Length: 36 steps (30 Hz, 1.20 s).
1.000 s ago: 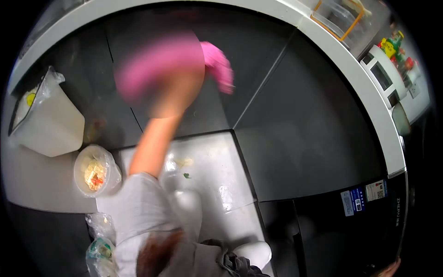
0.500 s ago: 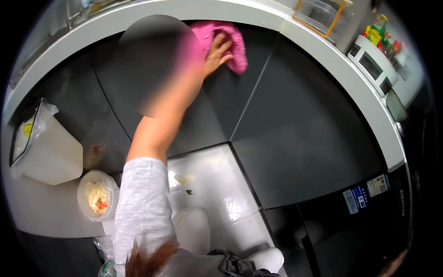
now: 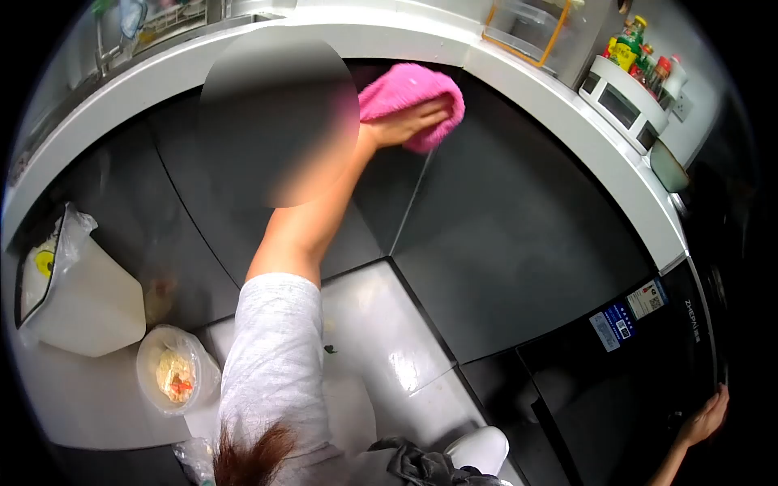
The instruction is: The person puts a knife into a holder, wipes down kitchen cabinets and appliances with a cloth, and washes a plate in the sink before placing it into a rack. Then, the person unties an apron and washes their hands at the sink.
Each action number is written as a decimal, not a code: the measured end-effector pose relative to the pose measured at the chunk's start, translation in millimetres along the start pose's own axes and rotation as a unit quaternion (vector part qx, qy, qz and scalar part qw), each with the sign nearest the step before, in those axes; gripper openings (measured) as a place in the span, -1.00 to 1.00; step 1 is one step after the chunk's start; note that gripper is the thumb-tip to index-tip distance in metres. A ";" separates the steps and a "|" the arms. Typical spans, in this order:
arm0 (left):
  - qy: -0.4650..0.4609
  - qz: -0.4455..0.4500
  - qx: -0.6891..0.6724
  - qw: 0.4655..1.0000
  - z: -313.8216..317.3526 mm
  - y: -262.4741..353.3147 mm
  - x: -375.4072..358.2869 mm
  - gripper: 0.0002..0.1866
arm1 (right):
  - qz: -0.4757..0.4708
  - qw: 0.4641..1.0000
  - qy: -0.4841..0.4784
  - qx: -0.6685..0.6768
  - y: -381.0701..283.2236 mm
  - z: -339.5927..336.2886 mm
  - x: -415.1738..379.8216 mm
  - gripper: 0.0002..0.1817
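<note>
A fluffy pink cloth (image 3: 412,87) lies against the dark cabinet front (image 3: 519,211), just under the white counter edge. My left hand (image 3: 409,123) is closed on it, fingers pressed together and partly tucked into its folds. The cloth covers the top of the seam between two panels. At the far lower right, my right hand (image 3: 707,417) has its fingers bent together over the metal edge of a black appliance (image 3: 600,405). A grey blurred patch hides part of my left forearm and the cabinet beside it.
On the left stand a white bin (image 3: 93,296) with a plastic liner and a round tub (image 3: 174,377) of food scraps. A white rack (image 3: 624,101) with bottles sits on the counter (image 3: 405,40), near a green bowl (image 3: 668,168). A green scrap (image 3: 330,349) lies on the floor tiles.
My left hand has moved the pink cloth right, toward the panel seam, and its spread fingers have come together. My right hand is now clearly in view at the lower right. The camera view has shifted.
</note>
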State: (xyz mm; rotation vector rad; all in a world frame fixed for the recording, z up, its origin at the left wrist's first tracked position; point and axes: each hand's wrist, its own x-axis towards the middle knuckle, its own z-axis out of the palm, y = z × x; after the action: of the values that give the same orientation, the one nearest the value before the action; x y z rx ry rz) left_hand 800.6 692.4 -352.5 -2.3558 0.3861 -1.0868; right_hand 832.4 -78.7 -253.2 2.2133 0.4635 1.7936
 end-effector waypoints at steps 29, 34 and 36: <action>-0.027 -0.254 0.023 0.967 -158.2 -39.3 -130.0 -0.71 | -0.028 0.999 -0.021 -0.038 4.5 3.7 -8.4 -0.59; -0.219 -0.286 0.242 0.901 -234.2 -30.8 -210.0 -0.65 | 0.051 0.997 -0.050 -0.006 17.7 21.7 -21.0 -0.52; -0.240 -0.228 0.401 0.854 -250.3 -36.9 -257.6 -0.64 | 0.055 0.997 -0.047 -0.008 21.9 26.8 -26.8 -0.52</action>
State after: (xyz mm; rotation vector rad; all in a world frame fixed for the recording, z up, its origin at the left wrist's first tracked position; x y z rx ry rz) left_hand 445.3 756.5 -355.1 -1.8485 -0.7194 -0.6009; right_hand 855.4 -109.4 -274.3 2.3424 0.3125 1.7310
